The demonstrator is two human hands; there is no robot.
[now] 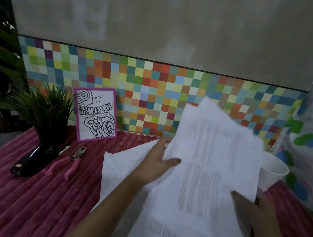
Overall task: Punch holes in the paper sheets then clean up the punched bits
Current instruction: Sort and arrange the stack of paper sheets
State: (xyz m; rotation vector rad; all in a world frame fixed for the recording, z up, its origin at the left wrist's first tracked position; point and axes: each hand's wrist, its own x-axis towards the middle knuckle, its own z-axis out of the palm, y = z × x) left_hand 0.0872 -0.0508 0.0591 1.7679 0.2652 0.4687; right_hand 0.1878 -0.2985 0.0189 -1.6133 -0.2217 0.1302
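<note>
Holding the paper sheets (211, 166) between my left hand (155, 162) and right hand (257, 211), fingers clamped on their edges, I fear the messy pile may slip apart and drop, while the pink punch (73, 159) lies well left of my fingers.

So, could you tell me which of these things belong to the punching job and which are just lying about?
Job: sheets, punch, left hand and right hand holding the sheets.
Lying about: stapler, plant, drawing, cup.
</note>
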